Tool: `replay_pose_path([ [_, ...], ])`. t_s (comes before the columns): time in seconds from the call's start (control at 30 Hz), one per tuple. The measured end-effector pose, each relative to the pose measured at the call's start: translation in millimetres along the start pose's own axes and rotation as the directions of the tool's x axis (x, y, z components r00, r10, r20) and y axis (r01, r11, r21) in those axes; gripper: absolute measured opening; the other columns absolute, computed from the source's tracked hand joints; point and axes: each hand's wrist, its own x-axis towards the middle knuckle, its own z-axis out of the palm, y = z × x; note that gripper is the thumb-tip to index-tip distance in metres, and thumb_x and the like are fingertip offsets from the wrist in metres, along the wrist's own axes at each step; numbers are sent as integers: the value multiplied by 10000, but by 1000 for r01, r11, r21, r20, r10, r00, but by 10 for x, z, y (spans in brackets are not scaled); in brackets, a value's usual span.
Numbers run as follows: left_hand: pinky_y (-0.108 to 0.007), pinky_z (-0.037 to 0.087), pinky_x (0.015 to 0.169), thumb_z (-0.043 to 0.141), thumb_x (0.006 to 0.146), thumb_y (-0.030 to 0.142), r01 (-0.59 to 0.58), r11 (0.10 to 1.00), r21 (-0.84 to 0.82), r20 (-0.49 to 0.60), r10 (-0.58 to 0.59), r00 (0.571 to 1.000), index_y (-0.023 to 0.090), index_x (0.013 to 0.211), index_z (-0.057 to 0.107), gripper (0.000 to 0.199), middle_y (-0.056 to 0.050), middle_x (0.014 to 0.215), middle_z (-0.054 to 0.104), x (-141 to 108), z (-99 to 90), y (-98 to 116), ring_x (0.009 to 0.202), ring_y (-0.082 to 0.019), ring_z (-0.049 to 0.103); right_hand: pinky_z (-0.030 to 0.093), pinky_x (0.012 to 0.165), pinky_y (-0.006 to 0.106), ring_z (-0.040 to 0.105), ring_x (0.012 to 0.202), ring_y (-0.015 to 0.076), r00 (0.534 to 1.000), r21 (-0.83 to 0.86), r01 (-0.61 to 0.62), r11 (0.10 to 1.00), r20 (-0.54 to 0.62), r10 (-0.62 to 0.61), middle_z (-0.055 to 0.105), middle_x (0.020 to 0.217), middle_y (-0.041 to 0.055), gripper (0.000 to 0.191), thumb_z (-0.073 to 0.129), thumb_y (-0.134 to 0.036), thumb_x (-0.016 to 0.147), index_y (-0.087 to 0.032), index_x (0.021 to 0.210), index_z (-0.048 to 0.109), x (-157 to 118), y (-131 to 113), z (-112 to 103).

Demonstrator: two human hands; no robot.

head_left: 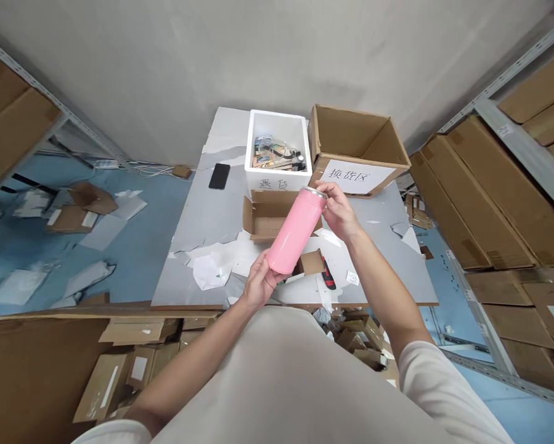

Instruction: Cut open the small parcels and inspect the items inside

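A pink cylindrical bottle with a silver rim is held tilted above the table, its rimmed end up and to the right. My left hand grips its lower end. The fingers of my right hand close on the rimmed upper end. Behind and below the bottle lies an open small cardboard box, partly hidden by it. A red and black cutter rests on the table beside a small open carton, right of the bottle's base.
A white foam box with mixed items and a large open cardboard box stand at the table's back. A black phone lies left on the table. Paper scraps lie nearer. Shelves with cartons flank the right.
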Motion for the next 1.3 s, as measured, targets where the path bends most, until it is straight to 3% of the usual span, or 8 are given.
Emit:
replay_pose_path([
  [0.13,-497,475,941,489,826,655,153,986,-65,57,-150,987,159,1234,503,642,-161,1197,633,-35,-10,-34,1021,-300,658,467,645,311,555,741,173,993,139,-72,988,103,58,571,872,-4,485,733,-604,637,-282,919,505,-42,49,-3],
  [0.33,-492,462,960,471,850,634,185,981,-51,51,-182,982,137,1194,544,609,-181,1218,628,-26,-23,-124,1059,-308,644,453,561,267,481,603,129,991,150,-129,980,45,124,512,753,-35,494,745,-596,638,-279,905,476,-57,129,20],
  [0.5,-466,490,923,608,765,621,32,995,92,65,-38,997,203,1253,477,656,-154,1287,557,-4,-85,-171,1072,-278,627,437,524,239,466,585,116,992,173,-125,977,24,123,496,733,-38,472,753,-578,642,-271,893,497,-49,143,5],
  [0.6,-420,509,908,823,582,468,-136,958,253,39,130,991,288,1271,390,834,-122,1407,392,-15,-97,-199,1102,-238,589,427,507,223,455,570,106,992,171,-125,977,-10,129,485,717,-46,457,745,-575,656,-268,887,497,-47,167,-4],
  [0.67,-391,517,900,865,526,361,-194,918,347,3,206,979,308,1228,376,857,-99,1412,336,-23,-79,-216,1126,-218,560,421,498,217,443,556,100,990,163,-125,979,-39,133,472,703,-54,447,738,-571,666,-268,883,492,-49,188,3],
  [0.93,-351,528,843,806,621,418,-239,889,391,-105,301,948,245,1111,436,639,-84,1198,499,-4,-44,-228,1008,-190,593,431,533,232,497,604,112,993,135,-116,984,-16,119,525,767,-41,459,746,-570,653,-262,867,482,-75,180,33],
  [1.13,-461,515,877,521,802,644,-66,991,118,-37,71,997,230,1148,507,541,-99,1209,591,-102,-55,-170,1033,-244,615,491,700,334,594,961,241,973,116,-123,986,207,97,624,1083,65,568,768,-622,570,-245,930,542,-74,-40,-57],
  [1.3,-523,478,922,411,808,722,93,995,27,30,-94,995,162,1201,546,697,-159,1146,646,-123,-45,-179,1093,-324,608,501,724,344,594,1008,242,978,95,-91,991,194,71,635,1108,67,497,789,-546,604,-241,909,542,-36,-55,11],
])
